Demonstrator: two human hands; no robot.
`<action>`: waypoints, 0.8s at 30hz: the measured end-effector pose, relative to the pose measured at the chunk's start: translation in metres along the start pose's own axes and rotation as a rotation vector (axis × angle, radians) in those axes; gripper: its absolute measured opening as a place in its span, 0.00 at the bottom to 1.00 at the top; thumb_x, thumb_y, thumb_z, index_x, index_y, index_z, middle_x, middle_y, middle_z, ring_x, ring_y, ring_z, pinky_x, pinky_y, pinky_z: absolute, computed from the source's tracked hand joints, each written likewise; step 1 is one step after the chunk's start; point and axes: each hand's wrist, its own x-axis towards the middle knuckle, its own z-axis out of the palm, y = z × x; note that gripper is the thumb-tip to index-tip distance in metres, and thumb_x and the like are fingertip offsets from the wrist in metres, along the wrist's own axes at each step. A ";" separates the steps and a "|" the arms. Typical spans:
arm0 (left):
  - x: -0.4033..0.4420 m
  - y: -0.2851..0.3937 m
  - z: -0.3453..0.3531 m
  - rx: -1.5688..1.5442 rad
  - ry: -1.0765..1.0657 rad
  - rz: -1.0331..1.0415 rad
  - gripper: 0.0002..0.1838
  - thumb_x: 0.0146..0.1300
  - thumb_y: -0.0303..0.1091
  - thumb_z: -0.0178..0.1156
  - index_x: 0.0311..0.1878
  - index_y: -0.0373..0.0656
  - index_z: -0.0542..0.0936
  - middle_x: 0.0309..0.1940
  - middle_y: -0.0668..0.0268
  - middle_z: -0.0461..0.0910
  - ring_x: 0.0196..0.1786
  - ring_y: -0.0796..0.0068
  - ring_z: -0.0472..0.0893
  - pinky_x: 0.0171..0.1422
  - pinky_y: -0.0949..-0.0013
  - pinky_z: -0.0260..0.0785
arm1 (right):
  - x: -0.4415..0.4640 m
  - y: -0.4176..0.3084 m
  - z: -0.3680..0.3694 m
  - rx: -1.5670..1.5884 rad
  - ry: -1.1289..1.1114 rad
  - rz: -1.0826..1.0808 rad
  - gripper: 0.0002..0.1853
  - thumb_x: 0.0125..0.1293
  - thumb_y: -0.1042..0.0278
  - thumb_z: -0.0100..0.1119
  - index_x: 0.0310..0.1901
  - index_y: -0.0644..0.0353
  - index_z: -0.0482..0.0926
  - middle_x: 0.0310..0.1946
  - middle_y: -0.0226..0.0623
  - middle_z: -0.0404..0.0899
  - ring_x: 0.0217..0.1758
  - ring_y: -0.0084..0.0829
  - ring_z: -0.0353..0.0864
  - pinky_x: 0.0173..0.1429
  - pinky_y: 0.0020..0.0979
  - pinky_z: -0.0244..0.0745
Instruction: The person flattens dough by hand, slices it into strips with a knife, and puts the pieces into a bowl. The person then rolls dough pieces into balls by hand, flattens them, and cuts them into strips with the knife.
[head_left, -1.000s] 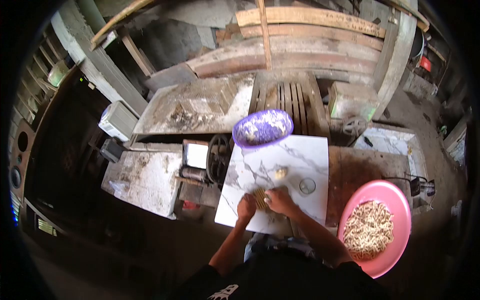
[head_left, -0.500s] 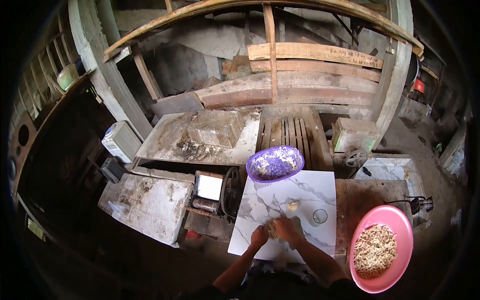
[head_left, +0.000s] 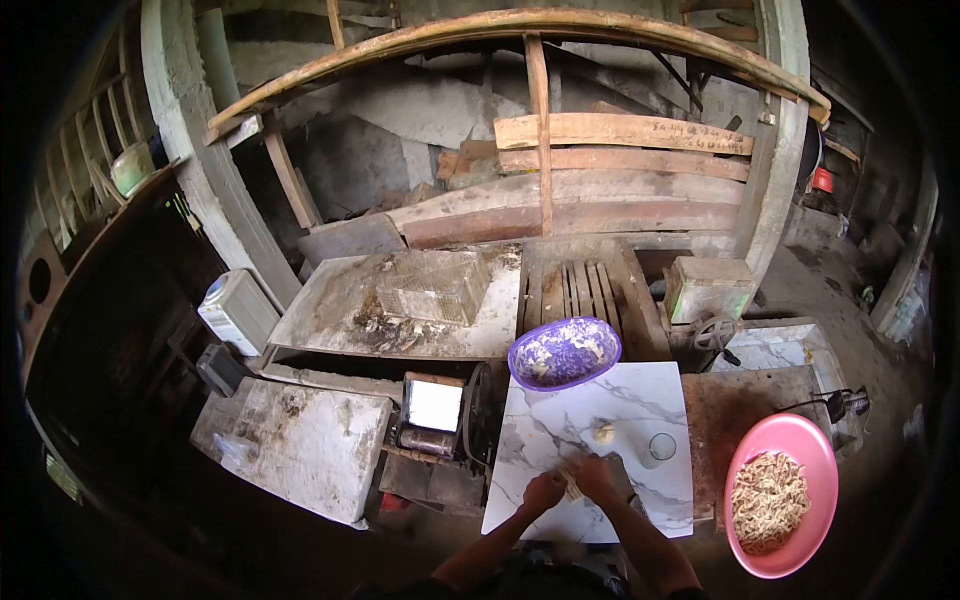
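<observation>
My left hand (head_left: 545, 490) is closed, its fingers curled at one end of some small pale strips, apparently dough (head_left: 572, 487), on the white marble-patterned board (head_left: 530, 420). From the other side my right hand (head_left: 597, 478) bends over the same strips with its fingers closed on them. Beside the right wrist lies a flat greyish thing (head_left: 638, 480), partly covered, whose kind I cannot make out. A pale lump of dough (head_left: 604, 432) sits just beyond the hands. To its right stands a clear drinking glass (head_left: 661, 449).
A purple basin (head_left: 565, 354) smeared with white residue stands at the board's far edge. At right, a pink basin (head_left: 815, 470) holds many pale twisted strips. A roller machine (head_left: 432, 418) with a dark wheel is left of the board. A wire basket (head_left: 432, 290) lies behind.
My view has shifted, so the board and basins appear lower and further right. Both hands stay together over the strips, with little visible change in their grip.
</observation>
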 end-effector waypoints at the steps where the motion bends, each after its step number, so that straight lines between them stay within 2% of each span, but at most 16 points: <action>1: -0.001 0.003 -0.003 0.001 -0.001 0.006 0.18 0.58 0.49 0.58 0.42 0.46 0.84 0.38 0.51 0.83 0.44 0.48 0.82 0.53 0.52 0.73 | -0.009 -0.014 -0.024 0.027 0.012 0.030 0.11 0.59 0.65 0.54 0.38 0.61 0.80 0.38 0.52 0.80 0.42 0.52 0.80 0.50 0.46 0.75; 2: -0.004 0.008 -0.008 0.021 -0.016 0.005 0.19 0.58 0.50 0.58 0.42 0.46 0.84 0.38 0.51 0.83 0.44 0.48 0.82 0.52 0.52 0.73 | -0.014 -0.022 -0.038 0.052 0.025 0.061 0.11 0.59 0.64 0.54 0.38 0.61 0.80 0.38 0.51 0.80 0.43 0.51 0.80 0.51 0.46 0.75; 4: -0.001 0.009 -0.008 0.043 -0.032 0.013 0.19 0.59 0.51 0.58 0.41 0.45 0.84 0.37 0.51 0.83 0.44 0.48 0.82 0.51 0.52 0.74 | -0.007 -0.005 -0.008 0.085 0.057 0.091 0.11 0.60 0.64 0.54 0.38 0.61 0.80 0.38 0.51 0.80 0.44 0.52 0.79 0.52 0.47 0.75; 6: 0.005 -0.002 0.002 -0.057 0.018 0.178 0.20 0.61 0.52 0.57 0.41 0.45 0.84 0.36 0.53 0.84 0.42 0.50 0.82 0.48 0.53 0.74 | -0.006 0.000 0.000 0.121 0.085 0.120 0.11 0.61 0.63 0.53 0.39 0.61 0.80 0.39 0.51 0.80 0.46 0.52 0.79 0.53 0.47 0.74; 8: 0.001 0.008 -0.007 -0.096 -0.007 0.185 0.19 0.61 0.50 0.58 0.42 0.44 0.84 0.36 0.53 0.83 0.42 0.50 0.82 0.47 0.54 0.73 | -0.018 -0.007 -0.015 0.033 0.052 0.132 0.11 0.61 0.64 0.54 0.44 0.54 0.79 0.40 0.43 0.81 0.45 0.46 0.82 0.49 0.45 0.77; 9: 0.000 0.011 -0.009 -0.135 -0.028 0.190 0.18 0.62 0.49 0.59 0.42 0.43 0.83 0.36 0.52 0.83 0.41 0.51 0.82 0.46 0.56 0.73 | -0.023 -0.009 -0.018 0.032 0.053 0.134 0.11 0.61 0.64 0.54 0.44 0.54 0.79 0.40 0.43 0.81 0.45 0.46 0.82 0.49 0.45 0.77; 11: -0.001 0.006 -0.005 -0.208 0.009 0.226 0.19 0.62 0.49 0.60 0.42 0.41 0.83 0.35 0.53 0.83 0.39 0.54 0.83 0.44 0.58 0.73 | -0.031 -0.010 -0.024 0.132 0.208 0.037 0.12 0.61 0.64 0.54 0.44 0.57 0.79 0.41 0.45 0.81 0.44 0.48 0.82 0.48 0.45 0.77; 13: -0.001 0.007 -0.005 -0.283 0.049 0.261 0.20 0.62 0.49 0.60 0.42 0.40 0.83 0.33 0.54 0.83 0.37 0.57 0.83 0.42 0.61 0.73 | -0.036 -0.013 -0.030 0.226 0.169 0.100 0.12 0.63 0.61 0.54 0.44 0.57 0.78 0.43 0.47 0.81 0.46 0.50 0.81 0.50 0.46 0.76; 15: -0.002 0.008 -0.007 -0.383 0.049 0.270 0.20 0.62 0.48 0.61 0.42 0.38 0.83 0.32 0.56 0.83 0.35 0.65 0.83 0.41 0.64 0.72 | -0.036 -0.009 -0.023 0.322 0.129 0.161 0.13 0.66 0.57 0.53 0.45 0.57 0.77 0.45 0.49 0.80 0.47 0.53 0.79 0.51 0.47 0.74; 17: -0.003 0.007 -0.008 -0.399 0.042 0.268 0.20 0.62 0.48 0.61 0.42 0.38 0.83 0.32 0.56 0.84 0.35 0.65 0.83 0.41 0.65 0.73 | -0.037 -0.002 -0.008 0.528 0.342 0.076 0.14 0.66 0.56 0.53 0.45 0.57 0.76 0.45 0.48 0.80 0.45 0.54 0.80 0.48 0.47 0.75; 21: -0.008 0.011 -0.013 -0.455 0.049 0.291 0.20 0.63 0.48 0.60 0.43 0.39 0.83 0.32 0.55 0.84 0.35 0.65 0.84 0.41 0.66 0.73 | -0.042 0.000 -0.007 0.487 0.243 0.155 0.15 0.67 0.60 0.51 0.50 0.55 0.79 0.40 0.49 0.81 0.46 0.50 0.81 0.49 0.46 0.75; 24: -0.014 0.018 -0.017 -0.446 0.036 0.284 0.20 0.63 0.49 0.60 0.43 0.40 0.84 0.31 0.57 0.84 0.34 0.66 0.84 0.40 0.67 0.73 | -0.049 -0.010 -0.019 0.581 0.186 0.057 0.18 0.65 0.56 0.57 0.50 0.59 0.77 0.40 0.49 0.81 0.41 0.48 0.81 0.46 0.42 0.75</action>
